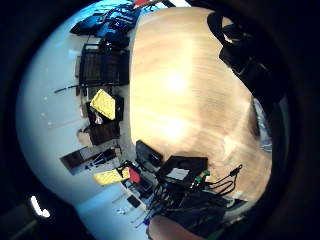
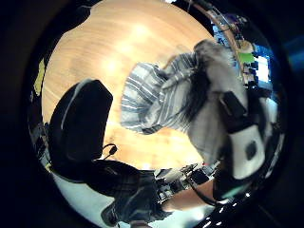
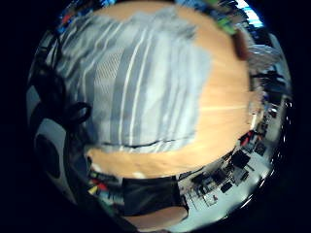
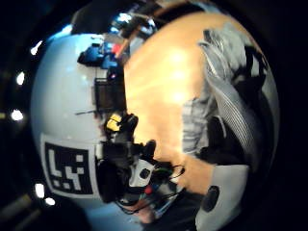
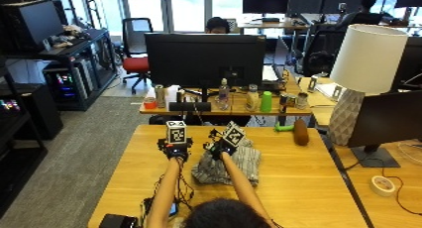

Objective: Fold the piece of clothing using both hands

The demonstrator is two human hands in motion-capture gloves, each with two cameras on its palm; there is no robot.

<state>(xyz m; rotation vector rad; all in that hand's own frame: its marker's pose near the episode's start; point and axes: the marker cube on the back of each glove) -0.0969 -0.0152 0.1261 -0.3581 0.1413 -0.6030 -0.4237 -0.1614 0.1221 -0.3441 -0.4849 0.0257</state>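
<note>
Grey striped shirt (image 5: 227,164) is bunched on the table (image 5: 310,188); we'd spread it flat first — right hand (image 5: 222,147) pinches its far edge, left hand (image 5: 176,149) fingers we can't tell.

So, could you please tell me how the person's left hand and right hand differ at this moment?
The left hand is over the bare wooden table, beside the grey striped garment, and holds nothing. The right hand is at the garment's far edge and grips bunched cloth. Both wear black gloves.
</note>
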